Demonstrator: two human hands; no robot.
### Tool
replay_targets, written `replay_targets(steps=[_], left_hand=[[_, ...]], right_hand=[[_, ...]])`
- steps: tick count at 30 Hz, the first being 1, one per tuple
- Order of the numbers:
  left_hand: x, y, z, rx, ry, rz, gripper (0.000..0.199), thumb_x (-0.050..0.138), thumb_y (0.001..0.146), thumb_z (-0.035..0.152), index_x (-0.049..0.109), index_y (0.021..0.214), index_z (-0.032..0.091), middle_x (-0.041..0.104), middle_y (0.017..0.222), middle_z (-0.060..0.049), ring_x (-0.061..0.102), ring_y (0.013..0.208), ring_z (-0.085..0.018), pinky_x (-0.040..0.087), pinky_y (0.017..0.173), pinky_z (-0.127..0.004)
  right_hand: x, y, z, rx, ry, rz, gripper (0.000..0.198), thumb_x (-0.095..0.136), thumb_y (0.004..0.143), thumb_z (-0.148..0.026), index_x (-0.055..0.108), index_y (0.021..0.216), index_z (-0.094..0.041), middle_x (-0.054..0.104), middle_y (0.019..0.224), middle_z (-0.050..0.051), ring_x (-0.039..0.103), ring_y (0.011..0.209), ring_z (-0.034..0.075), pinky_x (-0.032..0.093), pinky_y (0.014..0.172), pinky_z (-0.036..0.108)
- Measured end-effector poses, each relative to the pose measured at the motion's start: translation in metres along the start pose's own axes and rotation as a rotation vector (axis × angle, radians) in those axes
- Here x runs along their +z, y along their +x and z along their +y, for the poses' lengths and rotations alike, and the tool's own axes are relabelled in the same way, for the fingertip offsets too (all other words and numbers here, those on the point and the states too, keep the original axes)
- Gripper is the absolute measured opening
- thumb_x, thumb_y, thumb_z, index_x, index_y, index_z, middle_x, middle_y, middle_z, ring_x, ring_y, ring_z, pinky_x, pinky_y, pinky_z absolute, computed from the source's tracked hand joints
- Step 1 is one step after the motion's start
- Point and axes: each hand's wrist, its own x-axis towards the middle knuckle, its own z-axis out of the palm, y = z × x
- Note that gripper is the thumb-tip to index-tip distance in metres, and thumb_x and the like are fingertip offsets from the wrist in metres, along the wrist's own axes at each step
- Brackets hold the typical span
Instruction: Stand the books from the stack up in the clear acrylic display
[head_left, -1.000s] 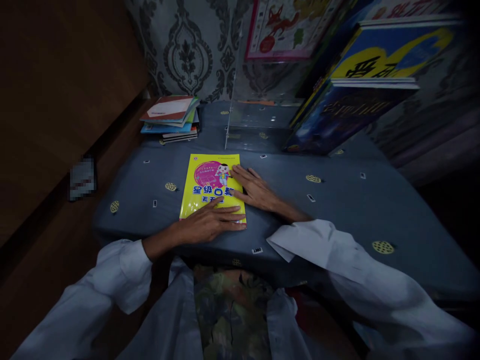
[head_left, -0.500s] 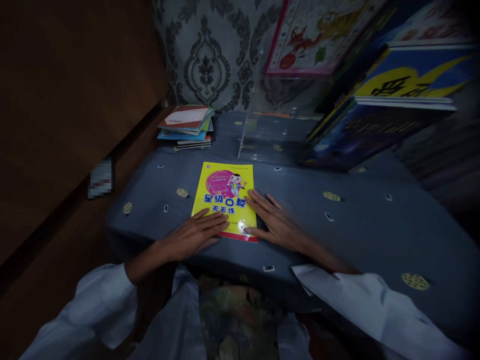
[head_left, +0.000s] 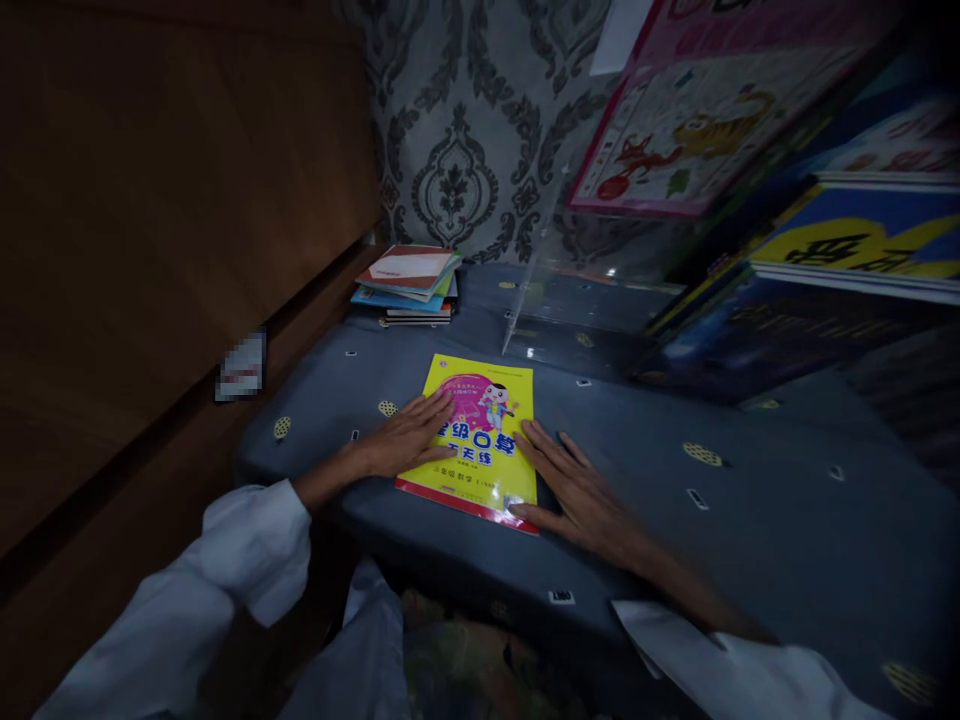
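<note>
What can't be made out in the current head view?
All in the head view:
Yellow rectangular paper booklet: the left end of its title, covered by the left hand.
Stack of thin multicoloured books: lower covers, hidden by the red-and-white cover on top.
Blue-and-yellow book: its right side, cut off by the right edge.
Dark blue book: lettering, too dim and blurred.
Small pale item at left: details, lost in pixelation.

Roomy on the right, crowded at the back
Loads of bench (head_left: 787, 520) to slide across right of the right hand (head_left: 566, 482), plus a small gap between the yellow book (head_left: 491, 495) and the book pile (head_left: 409, 285) back-left. Straight back you'd bump the clear stand (head_left: 577, 345), then the upright books (head_left: 795, 325) further right. Wooden panel (head_left: 187, 200) walls off the left.
</note>
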Motion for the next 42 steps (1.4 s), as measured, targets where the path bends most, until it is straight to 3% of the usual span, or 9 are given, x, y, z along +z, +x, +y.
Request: replay_targets(steps=[6,12,15,18,23,29,32,37,42], left_hand=[[0.000,0.036,-0.030,-0.061,0.031,0.011,0.079,0.024,0.101,0.063,0.016,0.157,0.009,0.011,0.164,-0.019,0.003,0.154,-0.024,0.011,0.124,-0.040],[-0.014,0.058,-0.050,-0.046,0.037,-0.088,0.071,0.025,0.103,0.055,0.018,0.157,0.009,0.012,0.164,-0.018,0.007,0.154,-0.024,0.012,0.124,-0.038],[-0.025,0.067,-0.052,-0.064,0.062,-0.127,0.065,0.026,0.105,0.047,0.022,0.155,0.007,0.015,0.164,-0.018,0.010,0.154,-0.023,0.012,0.123,-0.037],[-0.027,0.072,-0.046,-0.075,0.104,-0.077,0.057,0.030,0.105,0.041,0.031,0.152,0.010,0.025,0.162,-0.017,0.018,0.152,-0.024,0.016,0.122,-0.040],[-0.017,0.049,-0.017,0.009,0.083,0.090,0.043,0.034,0.104,0.032,0.047,0.143,0.017,0.044,0.154,-0.011,0.037,0.145,-0.021,0.029,0.119,-0.036],[-0.010,-0.015,0.031,0.231,0.032,0.022,0.065,0.052,0.095,0.057,0.042,0.148,0.019,0.039,0.156,-0.012,0.035,0.146,-0.023,0.024,0.123,-0.041],[-0.009,-0.030,0.042,0.251,0.060,0.024,0.066,0.052,0.095,0.056,0.042,0.148,0.017,0.041,0.155,-0.013,0.035,0.146,-0.024,0.026,0.122,-0.044],[-0.002,-0.031,0.044,0.297,0.120,0.096,0.045,0.046,0.101,0.045,0.056,0.135,0.019,0.057,0.143,-0.009,0.049,0.137,-0.024,0.036,0.118,-0.044],[0.008,-0.034,0.051,0.298,0.009,0.251,0.031,0.045,0.103,0.033,0.067,0.120,0.019,0.071,0.123,-0.009,0.062,0.123,-0.022,0.048,0.108,-0.041]], right_hand=[[0.000,0.000,-0.004,0.008,0.010,0.013,0.088,0.052,0.091,-0.064,0.014,0.160,-0.024,0.027,0.162,0.014,0.027,0.149,0.032,0.026,0.120,0.056],[0.004,0.008,-0.024,0.054,-0.003,0.014,0.085,0.052,0.087,-0.069,0.037,0.153,-0.018,0.035,0.159,0.019,0.033,0.146,0.036,0.033,0.116,0.057],[-0.001,0.017,-0.036,0.037,-0.006,0.040,0.077,0.053,0.088,-0.067,0.045,0.148,-0.019,0.043,0.154,0.019,0.039,0.141,0.035,0.037,0.113,0.057],[-0.009,0.029,-0.037,0.031,0.002,0.060,0.059,0.049,0.095,-0.056,0.053,0.142,-0.021,0.055,0.144,0.016,0.049,0.132,0.033,0.043,0.107,0.055],[-0.010,0.048,-0.003,0.119,-0.004,0.093,0.050,0.037,0.101,-0.047,0.054,0.141,-0.023,0.055,0.145,0.013,0.050,0.134,0.031,0.042,0.107,0.057],[-0.001,0.062,0.041,0.255,0.049,0.150,0.050,0.034,0.101,-0.043,0.052,0.142,-0.020,0.050,0.150,0.013,0.043,0.141,0.029,0.031,0.116,0.059],[-0.001,0.065,0.043,0.266,0.062,0.151,0.048,0.038,0.100,-0.041,0.052,0.141,-0.019,0.048,0.151,0.013,0.041,0.143,0.028,0.029,0.118,0.057],[0.000,0.061,0.031,0.296,0.035,0.162,0.050,0.044,0.098,-0.035,0.051,0.141,-0.011,0.047,0.151,0.018,0.039,0.144,0.029,0.028,0.119,0.054],[0.001,0.048,0.016,0.215,0.089,0.195,0.043,0.043,0.099,-0.037,0.059,0.135,-0.018,0.055,0.146,0.013,0.044,0.141,0.028,0.030,0.117,0.057]])
